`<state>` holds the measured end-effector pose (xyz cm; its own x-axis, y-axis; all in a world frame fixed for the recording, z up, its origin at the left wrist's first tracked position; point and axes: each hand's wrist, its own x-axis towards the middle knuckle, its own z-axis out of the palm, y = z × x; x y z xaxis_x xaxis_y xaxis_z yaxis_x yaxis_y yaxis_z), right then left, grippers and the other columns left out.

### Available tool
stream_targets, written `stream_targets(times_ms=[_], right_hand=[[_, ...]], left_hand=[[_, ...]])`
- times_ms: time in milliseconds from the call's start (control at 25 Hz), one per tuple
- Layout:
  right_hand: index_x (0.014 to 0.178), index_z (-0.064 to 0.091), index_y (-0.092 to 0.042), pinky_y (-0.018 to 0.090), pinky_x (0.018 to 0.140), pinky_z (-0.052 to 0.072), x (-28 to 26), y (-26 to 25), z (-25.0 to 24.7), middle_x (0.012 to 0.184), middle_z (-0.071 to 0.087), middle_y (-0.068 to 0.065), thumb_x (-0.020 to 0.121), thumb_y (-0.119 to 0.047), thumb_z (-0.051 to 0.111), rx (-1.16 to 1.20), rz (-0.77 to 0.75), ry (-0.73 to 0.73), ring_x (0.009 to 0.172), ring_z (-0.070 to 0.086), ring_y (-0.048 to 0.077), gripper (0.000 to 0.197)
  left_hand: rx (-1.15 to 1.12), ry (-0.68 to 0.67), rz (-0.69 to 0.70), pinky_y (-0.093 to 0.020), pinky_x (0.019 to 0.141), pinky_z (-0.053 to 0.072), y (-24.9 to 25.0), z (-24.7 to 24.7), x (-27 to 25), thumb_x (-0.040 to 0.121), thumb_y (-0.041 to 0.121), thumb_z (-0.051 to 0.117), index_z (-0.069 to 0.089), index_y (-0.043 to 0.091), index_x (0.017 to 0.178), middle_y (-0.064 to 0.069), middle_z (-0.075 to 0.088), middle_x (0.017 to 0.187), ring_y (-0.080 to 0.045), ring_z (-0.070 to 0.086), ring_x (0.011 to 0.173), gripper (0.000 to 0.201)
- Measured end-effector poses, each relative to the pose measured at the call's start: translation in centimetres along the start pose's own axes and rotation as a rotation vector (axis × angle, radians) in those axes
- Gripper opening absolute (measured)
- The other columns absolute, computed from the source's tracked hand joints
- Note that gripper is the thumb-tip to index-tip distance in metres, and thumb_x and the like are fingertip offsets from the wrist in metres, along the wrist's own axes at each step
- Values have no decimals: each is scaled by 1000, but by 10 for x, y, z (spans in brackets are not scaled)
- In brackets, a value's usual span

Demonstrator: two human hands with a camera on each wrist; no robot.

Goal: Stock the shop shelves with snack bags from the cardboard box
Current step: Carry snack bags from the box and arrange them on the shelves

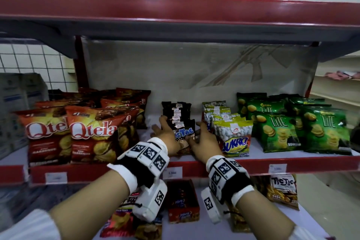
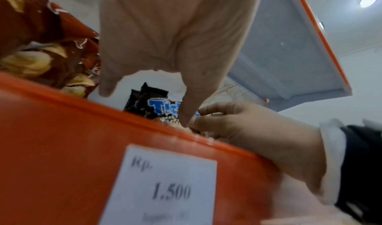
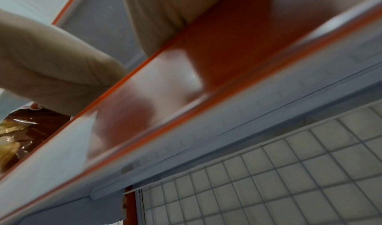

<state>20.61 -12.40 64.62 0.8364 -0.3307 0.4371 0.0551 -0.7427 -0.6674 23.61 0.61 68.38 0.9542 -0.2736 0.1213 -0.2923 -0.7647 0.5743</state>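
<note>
While both hands (image 1: 167, 134) (image 1: 204, 138) apparently hold the Tic Tac bag (image 1: 184, 132), shelf room flanks it.

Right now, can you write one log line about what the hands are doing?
step: shelving | left hand: holds black Tic Tac bag | right hand: holds same bag | place: middle shelf, between Qtela bags and Sukro bags
</note>
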Motion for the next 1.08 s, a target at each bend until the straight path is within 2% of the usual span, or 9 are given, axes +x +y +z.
stream_targets(times_ms=[240, 400, 480, 560, 600, 680, 800, 960, 1080], right_hand=[[137, 38, -12, 34, 95, 48, -5, -3, -4, 122, 61, 14, 89, -24, 62, 76, 22, 68, 110, 61, 29, 55], [118, 59, -6, 10, 93, 36, -31, -5, -21, 110, 63, 8, 87, -15, 58, 39, -393, 342, 103, 53, 8, 32], [107, 65, -11, 20, 91, 35, -41, 11, -40, 105, 62, 4, 85, -20, 55, -116, -445, 507, 101, 49, 12, 26], [99, 69, -14, 31, 82, 32, -47, 31, -62, 103, 64, 4, 83, -19, 60, -241, -333, 631, 99, 47, 22, 20], [100, 71, -14, 33, 82, 33, -48, 39, -70, 105, 65, 5, 84, -16, 63, -265, -290, 621, 100, 47, 25, 18], [111, 70, -14, 38, 92, 38, -46, 51, -76, 118, 64, 5, 88, -11, 64, -239, -258, 445, 111, 48, 28, 24], [129, 58, -21, 34, 112, 28, -38, 59, -80, 138, 53, -1, 94, -16, 55, -280, -199, 176, 133, 37, 20, 35], [130, 57, -26, 18, 105, 22, -28, 58, -83, 140, 51, -6, 95, -19, 55, -322, -135, 99, 136, 35, 14, 36], [129, 58, -25, 21, 105, 26, -30, 58, -80, 140, 52, -2, 94, -19, 55, -296, -112, 106, 136, 36, 15, 35]], left_hand=[[-273, 87, 116, -37, 97, 47, -23, 24, -2, 83, 6, 66, 2, 21, 142, -14, 52, 132, -30, 58, 110, 88], [-314, 120, 132, -40, 95, 48, -33, 27, 0, 82, 7, 66, 8, 27, 138, -13, 54, 128, -30, 58, 110, 82], [-338, 131, 160, -43, 100, 45, -34, 29, 1, 81, 9, 68, 14, 29, 136, -14, 52, 129, -29, 54, 116, 80], [-358, 139, 181, -45, 103, 42, -32, 30, 0, 78, 14, 74, 20, 31, 136, -14, 49, 130, -30, 49, 120, 82], [-359, 145, 186, -45, 104, 41, -32, 29, -1, 73, 19, 79, 22, 31, 136, -14, 48, 131, -30, 47, 121, 86], [-358, 146, 184, -45, 106, 39, -32, 26, -2, 62, 23, 87, 28, 32, 137, -13, 43, 131, -30, 42, 124, 96], [-306, 115, 162, -44, 110, 35, -33, 26, -2, 62, 18, 86, 34, 36, 136, -13, 36, 135, -33, 37, 129, 92], [-241, 68, 133, -39, 111, 34, -33, 26, 2, 67, 22, 83, 35, 35, 140, -14, 38, 135, -34, 38, 128, 88], [-206, 76, 127, -37, 110, 31, -33, 26, 1, 69, 26, 82, 33, 37, 142, -14, 37, 135, -34, 34, 129, 89]])
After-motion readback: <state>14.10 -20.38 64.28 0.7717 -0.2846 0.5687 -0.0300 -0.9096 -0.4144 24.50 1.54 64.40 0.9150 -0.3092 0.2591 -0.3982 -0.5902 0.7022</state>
